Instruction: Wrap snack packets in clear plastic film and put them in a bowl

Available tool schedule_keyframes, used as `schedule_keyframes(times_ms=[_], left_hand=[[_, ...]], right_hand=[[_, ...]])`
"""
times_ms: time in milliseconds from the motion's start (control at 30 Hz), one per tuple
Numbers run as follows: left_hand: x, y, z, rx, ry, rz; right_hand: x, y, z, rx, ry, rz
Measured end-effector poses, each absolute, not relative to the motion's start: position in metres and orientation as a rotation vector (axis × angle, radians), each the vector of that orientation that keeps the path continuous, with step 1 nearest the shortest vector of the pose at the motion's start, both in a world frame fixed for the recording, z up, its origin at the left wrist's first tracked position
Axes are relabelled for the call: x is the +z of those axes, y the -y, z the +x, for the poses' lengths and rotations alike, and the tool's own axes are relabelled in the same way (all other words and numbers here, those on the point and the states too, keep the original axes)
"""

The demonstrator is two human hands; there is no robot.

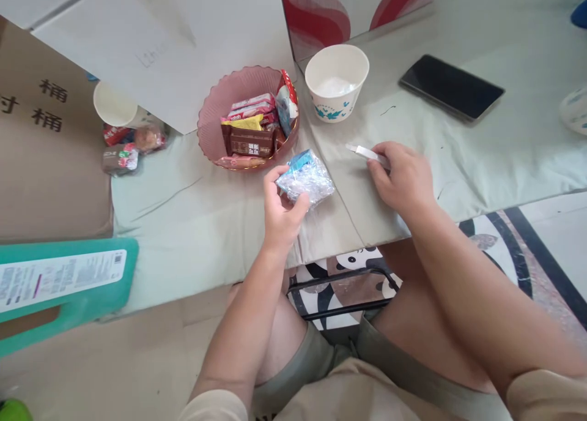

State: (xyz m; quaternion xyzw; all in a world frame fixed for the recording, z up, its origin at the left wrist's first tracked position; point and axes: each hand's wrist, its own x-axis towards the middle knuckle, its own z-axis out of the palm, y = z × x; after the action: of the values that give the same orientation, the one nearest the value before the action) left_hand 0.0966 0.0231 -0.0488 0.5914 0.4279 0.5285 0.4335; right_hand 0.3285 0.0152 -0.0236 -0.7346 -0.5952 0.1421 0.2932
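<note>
My left hand [282, 212] grips a crinkled clear plastic packet [316, 183] with a blue printed part, thumb in front and fingers behind. The packet is held over the cloth, just in front of the pink bowl. What is inside the wrapping cannot be made out. To the right, my right hand [403, 175] pinches a slim white tool [369, 155] that looks like a small utility knife, its pale tip pointing left toward the packet. The tool and the packet are apart. A pink ribbed bowl [208, 124] holds several wrapped snacks, including a brown packet [243, 141] and a yellow one.
Behind my hands stands a white paper cup [334, 100] with clear plastic inside. A black phone [452, 89] lies on the pale cloth [509, 158]. Cartons [151, 54] line the back. Another cup [114, 106], some snacks [120, 159] and a green-framed board [98, 292] are at left.
</note>
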Motion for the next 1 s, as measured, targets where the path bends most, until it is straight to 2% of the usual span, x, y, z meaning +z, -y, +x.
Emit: schedule_keyframes(times_ms=[200, 300, 633, 1000], left_hand=[[-0.057, -0.033, 0.082, 1.318, -1.127, 1.665], [-0.055, -0.032, 0.080, 1.292, -1.112, 1.652], [-0.041, -0.019, 0.088, 1.248, -1.175, 1.562], [-0.029, -0.018, 0.088, 1.420, -1.153, 1.570]], right_hand=[[-0.004, 0.000, 0.288, 1.192, 1.291, -1.495], [0.000, 0.003, 0.271, 1.393, 1.291, -1.424], [0.001, 0.008, 0.262, 1.421, 1.339, -1.346], [0.003, 0.010, 0.267, 1.467, 1.423, -1.384]])
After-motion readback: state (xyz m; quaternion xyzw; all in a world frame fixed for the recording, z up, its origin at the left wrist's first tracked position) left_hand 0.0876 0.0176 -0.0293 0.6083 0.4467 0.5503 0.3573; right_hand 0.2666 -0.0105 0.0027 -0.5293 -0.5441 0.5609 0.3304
